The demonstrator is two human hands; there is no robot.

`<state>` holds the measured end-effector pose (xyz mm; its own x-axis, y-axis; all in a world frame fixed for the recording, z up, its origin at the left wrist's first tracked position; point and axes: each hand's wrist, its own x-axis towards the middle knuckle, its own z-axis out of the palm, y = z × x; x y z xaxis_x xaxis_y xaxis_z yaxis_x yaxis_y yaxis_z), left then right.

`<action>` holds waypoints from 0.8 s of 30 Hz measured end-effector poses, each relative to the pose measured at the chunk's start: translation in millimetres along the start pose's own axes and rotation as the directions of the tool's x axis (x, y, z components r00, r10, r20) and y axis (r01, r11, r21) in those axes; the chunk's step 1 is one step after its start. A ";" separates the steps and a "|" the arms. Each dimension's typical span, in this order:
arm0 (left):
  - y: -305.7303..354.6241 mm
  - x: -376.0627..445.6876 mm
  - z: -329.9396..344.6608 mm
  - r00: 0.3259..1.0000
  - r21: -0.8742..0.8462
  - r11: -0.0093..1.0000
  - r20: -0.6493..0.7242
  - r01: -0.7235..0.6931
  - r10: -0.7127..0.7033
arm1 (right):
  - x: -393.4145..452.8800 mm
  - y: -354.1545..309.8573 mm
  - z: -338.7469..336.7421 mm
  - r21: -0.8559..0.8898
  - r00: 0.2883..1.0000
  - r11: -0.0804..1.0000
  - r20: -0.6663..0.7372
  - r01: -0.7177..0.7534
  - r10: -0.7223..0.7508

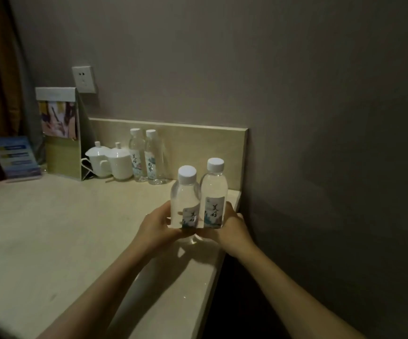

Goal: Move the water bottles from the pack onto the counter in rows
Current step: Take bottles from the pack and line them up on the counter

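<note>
Two clear water bottles with white caps stand side by side over the right end of the beige counter (51, 241). My left hand (156, 226) grips the left bottle (185, 199) low on its body. The right bottle (214, 194) is held the same way by my right hand (230, 228). I cannot tell whether their bases touch the counter. Two more bottles (144, 155) stand together at the back against the low backsplash. No pack is in view.
Two white lidded cups (110, 160) stand left of the back bottles. Further left are a folded card stand (60, 133) and a blue leaflet holder (14, 157). A wall socket (84, 79) sits above. The counter's right edge (225, 253) drops off beside a grey wall.
</note>
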<state>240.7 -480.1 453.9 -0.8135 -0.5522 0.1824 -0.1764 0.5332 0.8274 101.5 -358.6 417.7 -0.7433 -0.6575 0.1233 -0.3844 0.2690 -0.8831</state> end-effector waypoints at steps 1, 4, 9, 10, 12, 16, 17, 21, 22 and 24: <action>-4.1 7.9 -1.8 1.000 -0.004 1.000 0.013 0.004 -0.004 | 5.2 -2.7 1.2 0.021 1.000 1.000 0.006 -0.013 0.013; -16.1 31.7 -8.2 0.998 -0.001 1.000 0.064 0.006 -0.006 | 20.6 -5.0 9.5 0.061 0.998 0.996 -0.015 -0.063 0.064; -33.4 71.0 -20.8 0.992 0.018 1.000 0.124 -0.020 0.018 | 42.6 -12.3 24.2 0.053 0.993 0.996 -0.082 -0.077 0.081; -35.3 77.0 -24.0 0.990 0.017 0.999 0.135 -0.035 0.033 | 46.1 -12.8 28.6 0.053 0.991 0.995 -0.094 -0.089 0.094; -38.9 88.2 -29.4 0.982 -0.017 0.997 0.172 -0.074 0.076 | 52.1 -14.2 37.7 0.072 0.984 0.991 -0.127 -0.116 0.124; -54.6 107.0 -38.0 0.960 -0.090 0.992 0.256 -0.093 0.113 | 62.3 -22.0 50.2 0.003 0.969 0.986 -0.183 -0.167 0.165; -58.6 111.9 -39.8 0.954 -0.102 0.990 0.273 -0.098 0.122 | 64.2 -23.6 52.0 0.000 0.965 0.984 -0.193 -0.180 0.176; -63.6 124.7 -47.9 0.928 -0.116 0.985 0.336 -0.126 0.159 | 62.6 -29.0 52.1 0.129 0.948 0.968 -0.212 -0.214 0.237; -64.0 127.6 -49.5 0.921 -0.116 0.985 0.355 -0.130 0.163 | 61.0 -31.3 52.0 0.178 0.945 0.960 -0.208 -0.218 0.253; -65.2 131.7 -53.0 0.910 -0.126 0.982 0.376 -0.138 0.176 | 59.7 -35.1 53.8 0.240 0.934 0.944 -0.223 -0.226 0.280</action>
<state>174.4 -621.6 452.1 -0.9795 -0.1674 0.1119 0.0090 0.5191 0.8546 100.1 -445.2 431.7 -0.9238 -0.3817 -0.0313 -0.0638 0.2340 -0.9701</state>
